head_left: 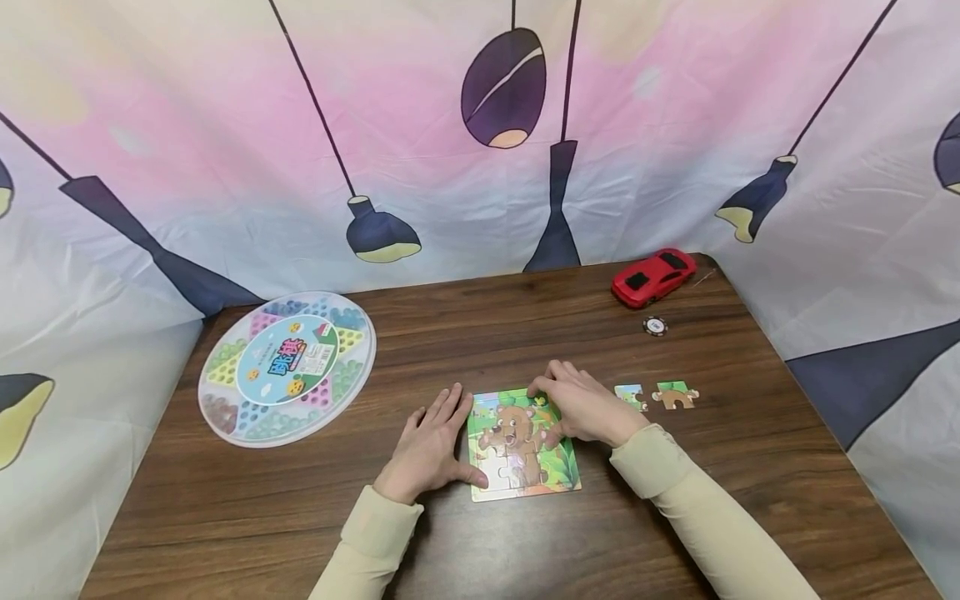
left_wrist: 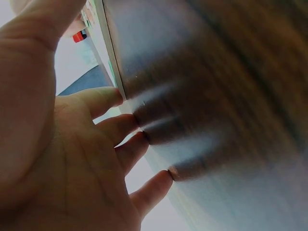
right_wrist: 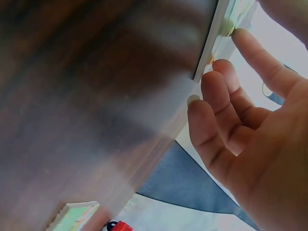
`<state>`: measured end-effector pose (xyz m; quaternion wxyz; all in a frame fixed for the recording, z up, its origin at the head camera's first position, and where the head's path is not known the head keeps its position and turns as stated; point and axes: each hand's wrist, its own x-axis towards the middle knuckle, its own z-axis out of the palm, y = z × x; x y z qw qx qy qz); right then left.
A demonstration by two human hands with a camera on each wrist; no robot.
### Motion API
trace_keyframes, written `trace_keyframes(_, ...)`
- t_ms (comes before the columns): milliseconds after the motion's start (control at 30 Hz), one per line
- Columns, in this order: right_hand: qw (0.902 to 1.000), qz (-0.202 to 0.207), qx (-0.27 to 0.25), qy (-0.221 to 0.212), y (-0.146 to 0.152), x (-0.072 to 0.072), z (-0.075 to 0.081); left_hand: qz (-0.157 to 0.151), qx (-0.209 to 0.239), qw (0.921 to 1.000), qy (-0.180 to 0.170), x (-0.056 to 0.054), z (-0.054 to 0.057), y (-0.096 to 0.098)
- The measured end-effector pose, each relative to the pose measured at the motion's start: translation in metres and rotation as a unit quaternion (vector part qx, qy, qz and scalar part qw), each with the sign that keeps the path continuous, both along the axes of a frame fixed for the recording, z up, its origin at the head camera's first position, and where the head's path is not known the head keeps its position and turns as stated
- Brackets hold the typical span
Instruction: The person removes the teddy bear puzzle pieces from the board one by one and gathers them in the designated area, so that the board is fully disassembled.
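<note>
A bear jigsaw puzzle (head_left: pixel 513 421) in a flat square tray lies on the wooden table. My left hand (head_left: pixel 431 450) rests along its left side, fingers spread; its thumb lies over the lower left corner. In the left wrist view the fingertips (left_wrist: pixel 141 137) meet the tabletop beside the tray's edge. Over the puzzle's upper right side is my right hand (head_left: pixel 585 404), its index fingertip (right_wrist: pixel 237 33) touching the surface and its other fingers loosely bent. Two loose jigsaw pieces lie right of that hand: a small pale one (head_left: pixel 628 395) and a green and brown one (head_left: pixel 676 396).
A round Chinese checkers set (head_left: pixel 287 364) with a clear rim lies at the left. Toward the back right corner stand a red toy car (head_left: pixel 652 277) and a poker chip (head_left: pixel 655 325). A patterned cloth (head_left: pixel 450 192) hangs behind the table.
</note>
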<state>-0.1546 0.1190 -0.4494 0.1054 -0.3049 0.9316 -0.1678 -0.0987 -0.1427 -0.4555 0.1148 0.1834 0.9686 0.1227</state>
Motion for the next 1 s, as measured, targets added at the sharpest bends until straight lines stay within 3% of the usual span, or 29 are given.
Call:
trace_keyframes(167,0.9999,0.006,0.013,0.006,-0.0022,-0.0013,0.0021,0.000,-0.002,1.0000,0.001,-0.0007,-0.0003,-0.0004)
trace_keyframes(433,0.9995,0.012,-0.003,-0.029,-0.0016,-0.0027,0.0037,0.000,-0.005,1.0000,0.000,-0.0010,-0.0004,0.0004)
trace_keyframes(1000,0.9988,-0.004,0.008,-0.049,-0.0066,-0.0044,0.0035,0.004,-0.001,1.0000,-0.005,-0.0016,-0.0004,0.0007)
